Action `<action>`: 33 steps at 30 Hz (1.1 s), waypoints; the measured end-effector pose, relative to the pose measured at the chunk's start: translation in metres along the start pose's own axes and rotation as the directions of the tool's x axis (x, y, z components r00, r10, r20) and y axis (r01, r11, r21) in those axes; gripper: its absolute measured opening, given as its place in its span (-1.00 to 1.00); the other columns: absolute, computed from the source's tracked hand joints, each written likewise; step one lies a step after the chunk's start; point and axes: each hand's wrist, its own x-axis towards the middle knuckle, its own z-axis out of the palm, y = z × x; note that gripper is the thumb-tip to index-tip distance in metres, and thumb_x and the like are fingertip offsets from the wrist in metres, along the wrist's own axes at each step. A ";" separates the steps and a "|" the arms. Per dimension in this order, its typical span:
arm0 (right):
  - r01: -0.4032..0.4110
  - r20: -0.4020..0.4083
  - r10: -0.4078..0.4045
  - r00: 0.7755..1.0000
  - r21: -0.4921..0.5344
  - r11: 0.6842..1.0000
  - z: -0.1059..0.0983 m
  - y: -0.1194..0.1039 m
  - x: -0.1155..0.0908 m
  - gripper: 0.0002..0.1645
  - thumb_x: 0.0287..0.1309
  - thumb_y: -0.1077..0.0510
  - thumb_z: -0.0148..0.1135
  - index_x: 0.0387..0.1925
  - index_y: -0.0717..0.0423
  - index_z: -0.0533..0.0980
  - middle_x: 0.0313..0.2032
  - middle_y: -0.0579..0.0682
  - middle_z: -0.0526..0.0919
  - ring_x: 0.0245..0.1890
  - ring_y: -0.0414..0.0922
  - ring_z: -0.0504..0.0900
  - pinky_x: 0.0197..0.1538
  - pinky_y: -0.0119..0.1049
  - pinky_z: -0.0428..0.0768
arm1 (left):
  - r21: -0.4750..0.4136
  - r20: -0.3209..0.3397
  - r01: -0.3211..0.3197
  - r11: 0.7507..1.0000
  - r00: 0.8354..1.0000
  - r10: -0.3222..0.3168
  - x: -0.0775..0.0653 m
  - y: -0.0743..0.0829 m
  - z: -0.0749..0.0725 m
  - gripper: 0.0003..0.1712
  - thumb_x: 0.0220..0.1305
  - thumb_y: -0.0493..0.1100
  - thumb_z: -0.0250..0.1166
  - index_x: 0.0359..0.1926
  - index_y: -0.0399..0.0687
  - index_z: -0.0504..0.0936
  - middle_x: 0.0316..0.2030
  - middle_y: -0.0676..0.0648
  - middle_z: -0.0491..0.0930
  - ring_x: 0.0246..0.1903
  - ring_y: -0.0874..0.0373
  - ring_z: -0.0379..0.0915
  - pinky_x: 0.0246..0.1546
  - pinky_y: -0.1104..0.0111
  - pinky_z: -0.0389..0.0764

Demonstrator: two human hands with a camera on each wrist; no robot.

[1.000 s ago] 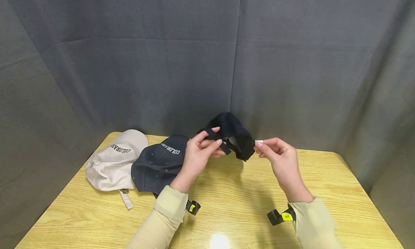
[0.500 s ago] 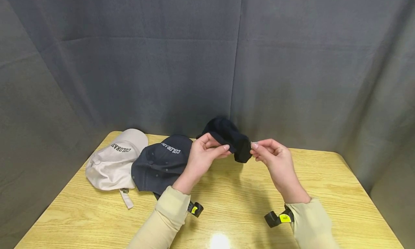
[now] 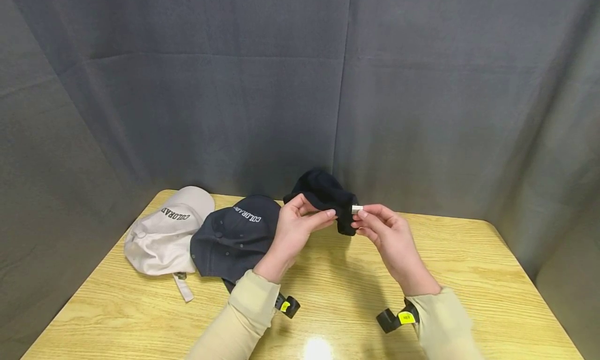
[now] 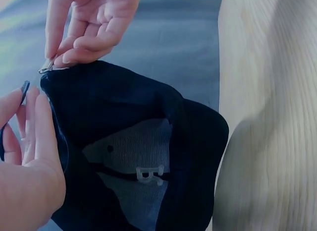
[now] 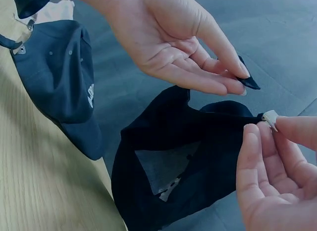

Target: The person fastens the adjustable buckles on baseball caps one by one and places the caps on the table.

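A dark baseball cap (image 3: 319, 185) is held up over the back of the table, its inside showing in both wrist views. My left hand (image 3: 292, 230) pinches the free end of its back strap (image 5: 250, 83) between thumb and fingers. On the other side of the opening, my right hand (image 3: 391, 240) pinches the small silver buckle (image 5: 270, 118) between thumb and fingertips. Strap end and buckle are a short way apart in the right wrist view. Inside the crown shows a pale mesh-like lining with a clear plastic clip (image 4: 149, 174).
A navy cap (image 3: 229, 245) lettered in white lies on the wooden table (image 3: 328, 292), left of my left hand. Partly under it is a beige cap (image 3: 161, 243) with its strap hanging loose. Grey curtains (image 3: 281, 89) stand behind and at the sides.
My right hand has moved left with the buckle, closer to my left hand. The cap has turned, and its strap and opening no longer show in the head view.
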 end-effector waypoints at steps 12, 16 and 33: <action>-0.045 0.035 0.043 0.998 0.066 0.997 0.009 0.004 -0.001 -0.92 0.42 0.31 0.22 -0.18 0.15 0.63 -0.20 0.00 0.69 -0.23 -0.14 0.64 -0.08 -0.39 0.63 | 0.007 -0.037 0.035 0.999 0.999 -0.034 -0.001 -0.002 0.003 -0.74 0.14 -0.53 0.43 -0.29 -0.20 0.55 -0.33 -0.18 0.73 -0.33 0.07 0.74 -0.11 0.12 0.69; -0.048 0.042 0.046 0.998 0.055 0.997 0.010 0.004 -0.001 -0.95 0.43 0.29 0.21 -0.17 0.16 0.59 -0.19 0.01 0.73 -0.23 -0.13 0.63 -0.09 -0.40 0.61 | 0.004 -0.042 0.038 0.999 0.998 -0.037 -0.001 -0.003 0.004 -0.75 0.15 -0.53 0.42 -0.27 -0.21 0.57 -0.34 -0.15 0.74 -0.33 0.09 0.74 -0.10 0.12 0.69; -0.053 0.047 0.050 0.998 0.061 0.997 0.013 0.005 -0.002 -0.94 0.41 0.30 0.23 -0.19 0.14 0.60 -0.20 0.02 0.74 -0.19 -0.07 0.64 -0.03 -0.36 0.62 | 0.031 -0.074 0.004 1.000 0.997 -0.002 0.000 -0.007 0.007 -0.76 0.15 -0.53 0.43 -0.29 -0.24 0.56 -0.39 -0.11 0.72 -0.41 0.12 0.72 -0.19 0.20 0.72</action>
